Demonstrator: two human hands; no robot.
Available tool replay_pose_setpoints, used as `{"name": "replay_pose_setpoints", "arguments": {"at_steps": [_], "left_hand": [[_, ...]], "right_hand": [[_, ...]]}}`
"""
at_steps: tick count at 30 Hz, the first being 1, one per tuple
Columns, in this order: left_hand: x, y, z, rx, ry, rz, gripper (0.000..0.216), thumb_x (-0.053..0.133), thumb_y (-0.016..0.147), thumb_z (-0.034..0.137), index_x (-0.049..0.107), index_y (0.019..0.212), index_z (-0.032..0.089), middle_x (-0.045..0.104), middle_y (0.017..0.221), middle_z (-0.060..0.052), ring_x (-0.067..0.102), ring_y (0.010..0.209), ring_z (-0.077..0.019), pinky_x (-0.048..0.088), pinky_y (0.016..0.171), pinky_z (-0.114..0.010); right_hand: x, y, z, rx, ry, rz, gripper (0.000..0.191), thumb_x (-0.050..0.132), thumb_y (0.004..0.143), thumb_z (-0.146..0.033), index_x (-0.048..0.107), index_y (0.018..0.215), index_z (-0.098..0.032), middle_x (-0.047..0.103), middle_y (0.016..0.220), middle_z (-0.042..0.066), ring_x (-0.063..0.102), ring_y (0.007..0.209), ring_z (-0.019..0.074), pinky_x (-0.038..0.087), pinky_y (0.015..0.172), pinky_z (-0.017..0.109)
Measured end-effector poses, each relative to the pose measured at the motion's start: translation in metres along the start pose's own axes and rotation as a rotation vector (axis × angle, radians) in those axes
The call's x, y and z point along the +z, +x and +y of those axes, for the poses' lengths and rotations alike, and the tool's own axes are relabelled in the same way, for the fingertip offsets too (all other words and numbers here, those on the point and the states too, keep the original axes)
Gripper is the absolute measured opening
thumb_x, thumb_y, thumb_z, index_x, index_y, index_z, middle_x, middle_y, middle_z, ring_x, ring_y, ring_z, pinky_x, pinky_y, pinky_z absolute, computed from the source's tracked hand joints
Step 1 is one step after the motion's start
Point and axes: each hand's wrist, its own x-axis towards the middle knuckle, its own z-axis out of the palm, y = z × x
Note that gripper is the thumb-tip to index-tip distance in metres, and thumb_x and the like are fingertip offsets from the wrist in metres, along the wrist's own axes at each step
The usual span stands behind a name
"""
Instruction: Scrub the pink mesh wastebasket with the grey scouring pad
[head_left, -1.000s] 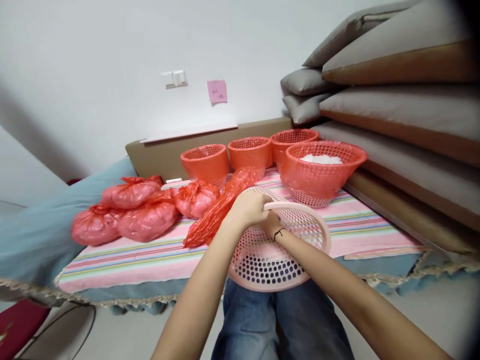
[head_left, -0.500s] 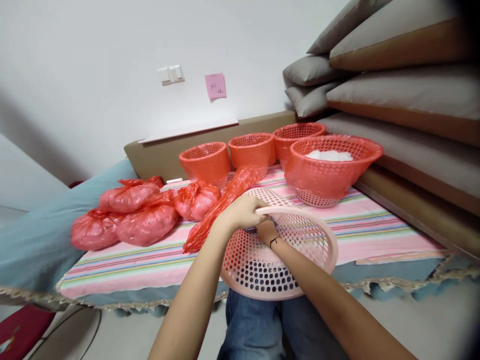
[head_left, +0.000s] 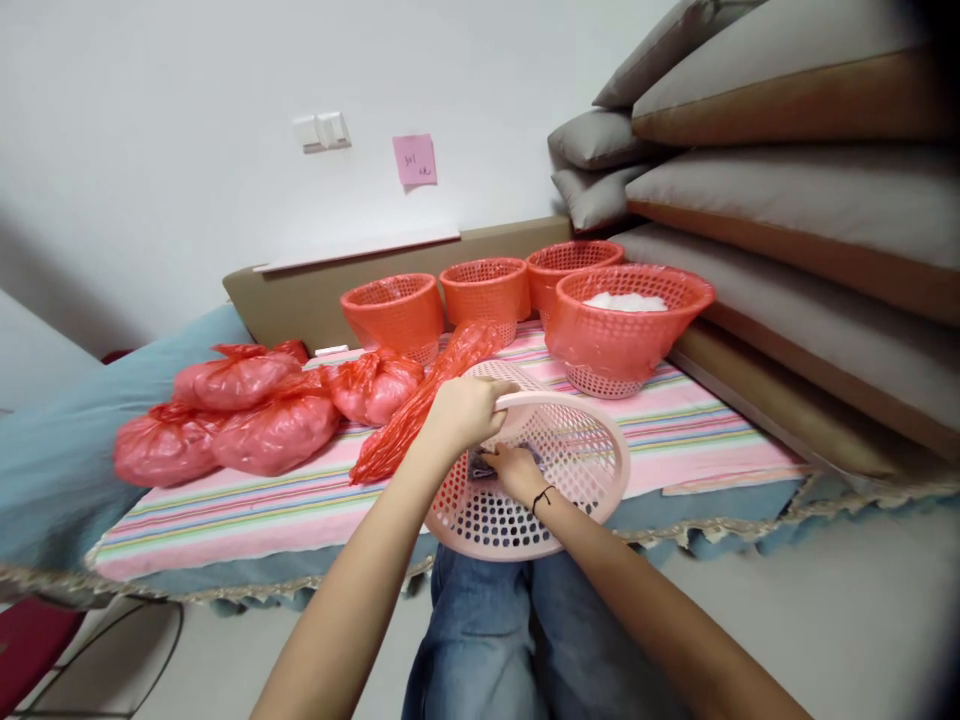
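My left hand (head_left: 471,412) grips the far left rim of a pale pink plastic basket (head_left: 622,462), its fingers closed over the edge. The perforated basket tilts toward me above my knees. Inside it, my right hand (head_left: 519,474), with a thin black cord at the wrist, presses a dark, crumpled cloth (head_left: 482,465) against the basket's wall. The fingers point left and partly cover the cloth. A loose, bunched red plastic bag (head_left: 397,435) lies just left of the basket.
Several tied red bags (head_left: 277,435) lie at the left on the striped cloth (head_left: 247,540). Red-lined baskets (head_left: 484,290) stand at the back; the right one (head_left: 611,345) holds something white (head_left: 626,302). Grey cushions (head_left: 787,205) are stacked at the right.
My right hand has shifted left and up within the basket, showing more of the dark cloth. My left hand keeps its grip on the rim. The whole view has shifted slightly.
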Motion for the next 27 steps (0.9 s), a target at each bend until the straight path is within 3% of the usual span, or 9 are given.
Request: {"name": "replay_pose_setpoints", "arguments": {"at_steps": [4, 7, 12, 16, 19, 22, 25, 27], "left_hand": [[0.001, 0.002, 0.002, -0.002, 0.013, 0.025, 0.040, 0.054, 0.084, 0.022, 0.073, 0.119, 0.027, 0.077, 0.105, -0.008, 0.072, 0.094, -0.0238, 0.053, 0.083, -0.034], [0.001, 0.003, 0.003, -0.014, 0.012, 0.042, 0.038, 0.055, 0.083, 0.021, 0.074, 0.116, 0.027, 0.078, 0.104, -0.007, 0.072, 0.094, -0.0241, 0.053, 0.083, -0.035], [-0.003, -0.005, 0.008, -0.067, -0.036, 0.044, 0.038, 0.057, 0.083, 0.018, 0.074, 0.116, 0.025, 0.077, 0.111, -0.007, 0.072, 0.097, -0.0257, 0.054, 0.084, -0.036], [0.002, -0.033, 0.009, -0.169, -0.106, 0.247, 0.041, 0.063, 0.085, 0.025, 0.067, 0.126, 0.021, 0.073, 0.121, -0.010, 0.069, 0.106, -0.0274, 0.054, 0.090, -0.038], [0.025, -0.068, 0.003, -0.227, -0.262, 0.486, 0.047, 0.065, 0.086, 0.030, 0.060, 0.132, 0.021, 0.069, 0.128, -0.010, 0.066, 0.115, -0.0254, 0.051, 0.100, -0.039], [0.066, -0.107, -0.004, -0.357, -0.408, 0.680, 0.052, 0.067, 0.084, 0.031, 0.057, 0.133, 0.019, 0.066, 0.131, -0.012, 0.062, 0.122, -0.0264, 0.047, 0.107, -0.043], [0.109, -0.134, -0.011, -0.503, -0.627, 0.731, 0.049, 0.065, 0.084, 0.030, 0.058, 0.131, 0.020, 0.066, 0.132, -0.011, 0.061, 0.123, -0.0270, 0.046, 0.108, -0.045], [0.126, -0.142, -0.015, -0.530, -0.733, 0.714, 0.049, 0.061, 0.083, 0.026, 0.058, 0.132, 0.019, 0.065, 0.134, -0.012, 0.060, 0.124, -0.0272, 0.046, 0.109, -0.045]], "right_hand": [[0.013, -0.040, -0.008, -0.013, -0.022, -0.071, 0.043, 0.041, 0.098, -0.012, 0.064, 0.131, -0.026, 0.068, 0.117, 0.012, 0.067, 0.098, 0.0218, 0.049, 0.083, 0.032], [0.015, -0.077, -0.017, -0.062, -0.042, -0.098, 0.047, 0.040, 0.097, -0.014, 0.059, 0.137, -0.032, 0.065, 0.119, 0.010, 0.067, 0.091, 0.0204, 0.049, 0.079, 0.031], [0.011, -0.115, -0.028, -0.097, -0.070, -0.135, 0.047, 0.040, 0.097, -0.012, 0.055, 0.139, -0.030, 0.063, 0.113, 0.008, 0.065, 0.083, 0.0185, 0.047, 0.072, 0.028], [0.011, -0.118, -0.030, -0.099, -0.084, -0.135, 0.044, 0.041, 0.099, -0.014, 0.055, 0.137, -0.030, 0.062, 0.112, 0.008, 0.064, 0.084, 0.0170, 0.046, 0.072, 0.026], [0.013, -0.117, -0.030, -0.089, -0.087, -0.136, 0.043, 0.039, 0.100, -0.016, 0.055, 0.137, -0.030, 0.062, 0.112, 0.008, 0.064, 0.084, 0.0167, 0.046, 0.071, 0.026], [0.014, -0.116, -0.029, -0.090, -0.088, -0.137, 0.043, 0.039, 0.101, -0.016, 0.056, 0.137, -0.031, 0.061, 0.114, 0.008, 0.064, 0.087, 0.0163, 0.045, 0.070, 0.025], [0.014, -0.116, -0.028, -0.100, -0.099, -0.138, 0.043, 0.039, 0.101, -0.015, 0.056, 0.137, -0.030, 0.061, 0.112, 0.008, 0.064, 0.086, 0.0163, 0.046, 0.070, 0.026], [0.013, -0.118, -0.028, -0.120, -0.102, -0.139, 0.043, 0.039, 0.101, -0.015, 0.056, 0.137, -0.029, 0.061, 0.112, 0.008, 0.063, 0.087, 0.0169, 0.047, 0.072, 0.027]]}}
